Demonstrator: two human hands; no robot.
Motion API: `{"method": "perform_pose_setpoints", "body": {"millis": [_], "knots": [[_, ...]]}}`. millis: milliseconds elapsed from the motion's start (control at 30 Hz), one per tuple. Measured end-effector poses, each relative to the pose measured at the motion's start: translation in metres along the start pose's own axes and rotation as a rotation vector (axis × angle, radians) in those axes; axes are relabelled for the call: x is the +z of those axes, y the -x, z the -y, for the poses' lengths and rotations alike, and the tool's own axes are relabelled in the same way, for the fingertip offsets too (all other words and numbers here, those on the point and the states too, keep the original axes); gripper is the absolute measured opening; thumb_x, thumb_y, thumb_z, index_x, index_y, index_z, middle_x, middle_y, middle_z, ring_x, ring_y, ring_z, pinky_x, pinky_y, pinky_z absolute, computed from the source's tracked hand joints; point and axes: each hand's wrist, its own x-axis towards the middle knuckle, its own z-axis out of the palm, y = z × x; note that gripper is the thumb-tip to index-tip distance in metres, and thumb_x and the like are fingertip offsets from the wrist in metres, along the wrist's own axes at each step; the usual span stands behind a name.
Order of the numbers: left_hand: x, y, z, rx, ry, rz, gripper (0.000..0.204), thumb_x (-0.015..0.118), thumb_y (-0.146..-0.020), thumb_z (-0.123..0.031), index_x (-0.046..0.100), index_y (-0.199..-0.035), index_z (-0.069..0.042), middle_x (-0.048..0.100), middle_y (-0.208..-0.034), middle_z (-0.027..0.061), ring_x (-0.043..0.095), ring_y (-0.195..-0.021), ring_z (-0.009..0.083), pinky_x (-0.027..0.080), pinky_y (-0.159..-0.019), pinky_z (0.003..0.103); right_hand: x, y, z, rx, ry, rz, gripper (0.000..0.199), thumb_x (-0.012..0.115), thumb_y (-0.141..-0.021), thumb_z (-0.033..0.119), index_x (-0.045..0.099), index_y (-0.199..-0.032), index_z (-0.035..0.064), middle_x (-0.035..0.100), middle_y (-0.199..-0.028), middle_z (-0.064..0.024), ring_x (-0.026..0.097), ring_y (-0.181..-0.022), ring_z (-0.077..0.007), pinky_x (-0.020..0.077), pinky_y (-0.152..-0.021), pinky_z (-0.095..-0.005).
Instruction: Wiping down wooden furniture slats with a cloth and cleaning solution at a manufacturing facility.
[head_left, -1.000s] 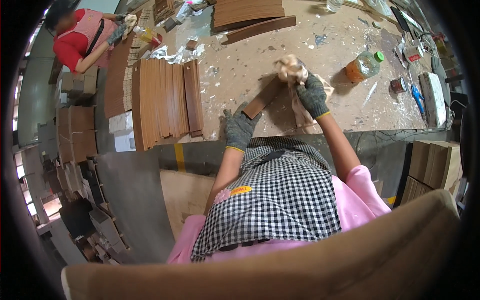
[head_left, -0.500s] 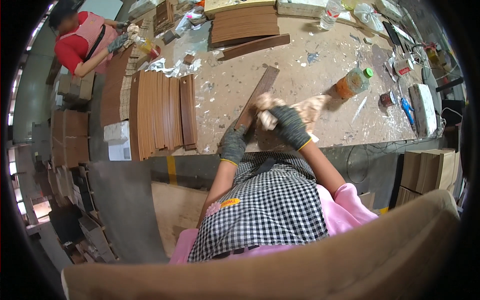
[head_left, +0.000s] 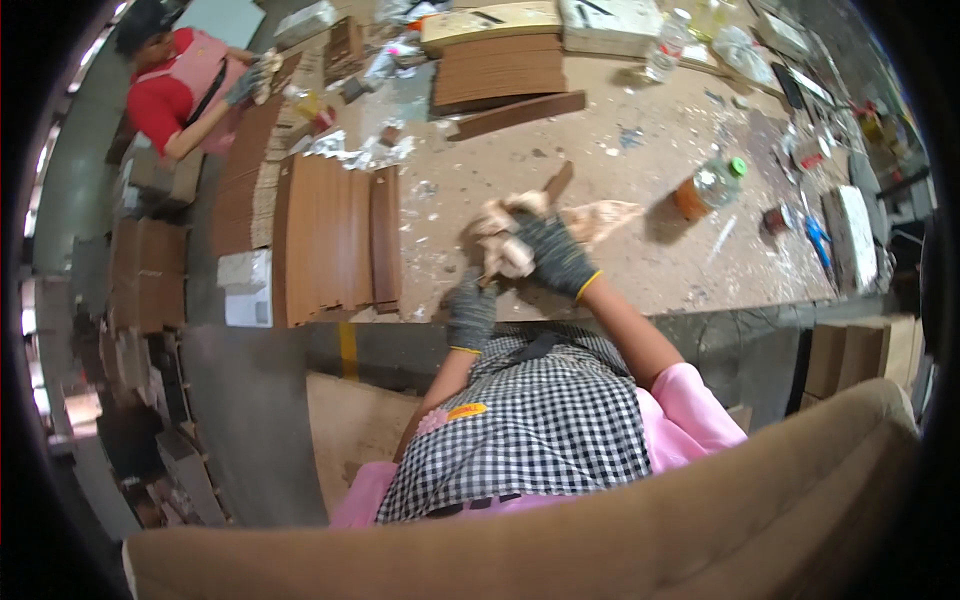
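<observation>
Gloved in dark grey, my left hand point(head_left: 470, 312) grips the near end of a narrow brown wooden strip point(head_left: 560, 181) at the table's front edge. My right hand point(head_left: 548, 250), in a matching glove, is closed on a crumpled beige cloth point(head_left: 505, 240) and presses it over the strip. Most of the strip is hidden under the cloth and glove; only its far end sticks out. A loose tail of the cloth trails to the right over the tabletop. To the left stands a row of similar brown strips point(head_left: 325, 235), with one strip point(head_left: 384, 235) beside it.
Right of the cloth are a bottle of orange liquid point(head_left: 705, 190) with a green cap, a small can point(head_left: 778, 219) and a blue-handled tool point(head_left: 817, 240). A stack of brown strips point(head_left: 497, 72) lies at the back. At far left a co-worker point(head_left: 185, 95) handles a cloth.
My right hand and the cloth have moved left and nearer along the strip, covering more of it. My left hand still holds the near end. The view has shifted slightly.
</observation>
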Motion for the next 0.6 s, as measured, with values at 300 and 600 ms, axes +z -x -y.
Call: {"method": "perform_pose_setpoints", "body": {"millis": [300,600], "knots": [[-0.047,-0.024,-0.024,0.117,0.696,-0.155,0.042,0.07,-0.088,-0.005,0.058,-0.127,-0.007,0.066,-0.115,0.0105,0.065,-0.101,0.0225,0.055,-0.088,0.034,-0.068,-0.036,-0.087,0.326,0.272,0.183,0.037,0.074,-0.075,0.021,0.069,-0.11,0.0124,0.067,-0.11,-0.0154,0.061,-0.107,-0.0358,0.0492,-0.094,-0.0441],[0.036,0.011,0.082,-0.065,0.8,0.015,0.041,0.067,-0.097,-0.023,0.058,-0.135,-0.011,0.063,-0.117,0.0099,0.06,-0.101,0.0184,0.052,-0.085,0.036,-0.074,-0.014,-0.003,0.377,-0.035,0.541,0.041,0.07,-0.079,0.034,0.068,-0.11,0.0062,0.068,-0.104,-0.0245,0.064,-0.099,-0.0419,0.0514,-0.091,-0.0446]]}}
